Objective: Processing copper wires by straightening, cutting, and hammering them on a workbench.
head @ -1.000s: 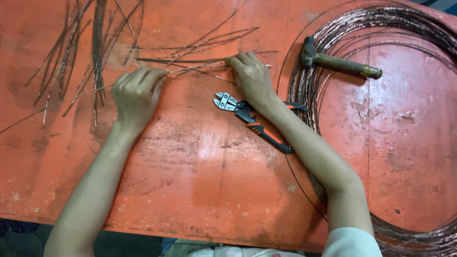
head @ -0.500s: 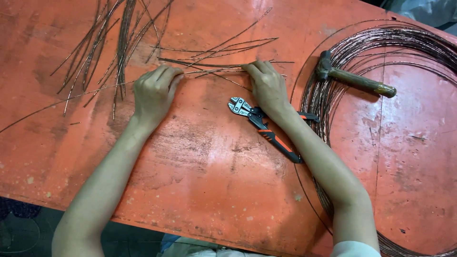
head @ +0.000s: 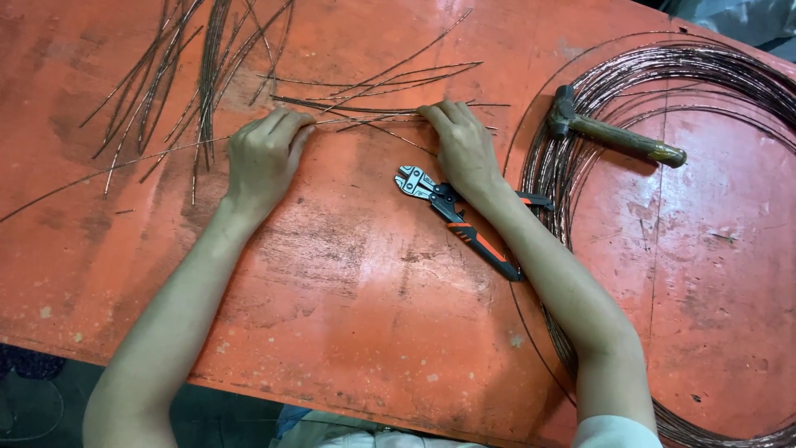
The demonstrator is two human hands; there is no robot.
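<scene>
Copper wire strands (head: 365, 108) under both hands, left hand (head: 264, 158), right hand (head: 464, 149)

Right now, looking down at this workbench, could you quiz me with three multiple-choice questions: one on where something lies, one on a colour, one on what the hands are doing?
1. Where does the hammer lie?
A. on the wire coil
B. under the left hand
C. on the floor

2. What colour is the table?
A. blue
B. orange-red
C. white

3. How are the hands placed?
A. gripping the cutters
B. pressed flat on cut wires
C. raised in the air

A: its head rests across the coil's strands.
B: the worn top shows it.
B: left hand and right hand both lie on wires.
</scene>
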